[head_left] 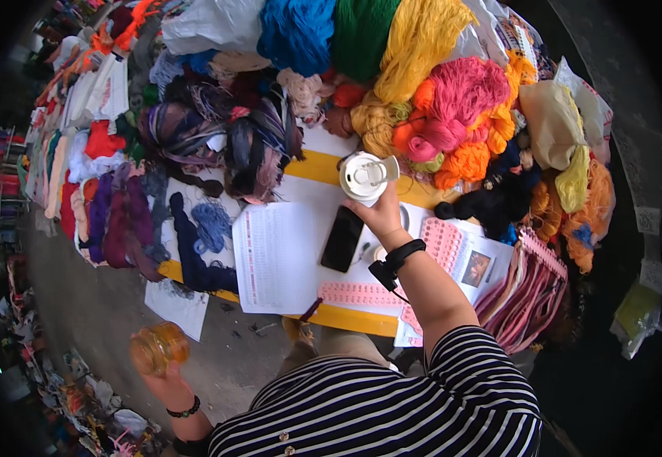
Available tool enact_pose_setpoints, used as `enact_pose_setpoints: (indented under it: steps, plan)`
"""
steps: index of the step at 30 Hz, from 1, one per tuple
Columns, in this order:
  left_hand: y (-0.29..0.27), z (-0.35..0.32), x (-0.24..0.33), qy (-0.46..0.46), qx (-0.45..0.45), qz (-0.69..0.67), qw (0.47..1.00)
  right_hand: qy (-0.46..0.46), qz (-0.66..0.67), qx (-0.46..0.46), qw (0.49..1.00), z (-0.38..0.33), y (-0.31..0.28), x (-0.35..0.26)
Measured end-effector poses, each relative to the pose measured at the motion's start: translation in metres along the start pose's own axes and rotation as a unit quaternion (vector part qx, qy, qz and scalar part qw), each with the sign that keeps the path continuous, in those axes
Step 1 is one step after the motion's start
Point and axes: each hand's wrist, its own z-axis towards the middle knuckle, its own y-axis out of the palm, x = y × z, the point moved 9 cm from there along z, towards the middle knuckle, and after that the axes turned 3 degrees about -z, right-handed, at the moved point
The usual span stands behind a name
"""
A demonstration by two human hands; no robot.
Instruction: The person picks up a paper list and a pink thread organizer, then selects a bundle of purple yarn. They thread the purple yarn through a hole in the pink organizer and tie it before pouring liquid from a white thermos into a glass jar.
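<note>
My right hand (381, 215) reaches over the table and grips a cup with a white flip-top lid (363, 177), seen from above. The cup's body is mostly hidden under its lid. Away from the table, at the lower left, my left hand (166, 387) is wrapped round a see-through amber jar (160, 346), tilted sideways. Just left of my right hand a black phone (342, 239) lies face up on white paper. Beside the phone is a printed sheet (273, 255) with rows of a table. Under my right forearm lie pink perforated thread cards (441, 242).
Coloured yarn skeins, among them blue (297, 34), yellow (424, 42) and pink (468, 103), heap along the table's far side. Dark skeins (205, 259) hang over the left edge. Threads on a pink holder (525, 293) lie at the right. A paper (177, 308) juts past the near left edge.
</note>
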Motion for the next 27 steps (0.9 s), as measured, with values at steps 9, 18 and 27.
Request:
enact_pose_setpoints:
  steps: [9, 18, 27]
  plan:
    - [-0.01, 0.006, 0.016, 0.038, 0.022, 0.039, 0.998, 0.002, -0.392, -0.342, 0.854, -0.131, 0.009, 0.017]
    - [-0.01, 0.0, 0.034, 0.022, 0.011, -0.085, 0.996, 0.075, -0.341, -0.307, 0.885, -0.116, -0.002, -0.048]
    - [-0.028, -0.018, 0.074, 0.062, -0.081, -0.065, 0.993, -0.087, 0.37, -0.502, 0.777, -0.111, 0.111, -0.404]
